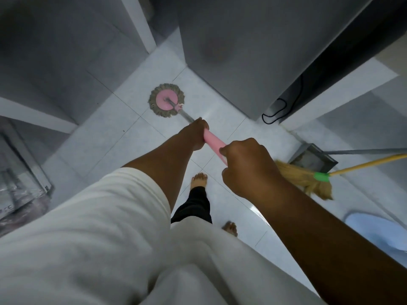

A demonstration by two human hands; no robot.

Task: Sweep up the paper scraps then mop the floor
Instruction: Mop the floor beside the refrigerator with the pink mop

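A round mop head, pink disc ringed with grey-brown strands, rests flat on the white tiled floor. Its metal pole runs back into a pink handle. My left hand grips the handle at its far end, and my right hand grips it closer to me. A straw broom with a green collar and yellow stick lies on the floor at the right, beside a grey dustpan. No paper scraps show on the tiles.
A grey appliance stands ahead on the right with a black cable at its base. A cabinet is at the left. A pale blue basin sits at the right edge. My bare feet stand below the handle.
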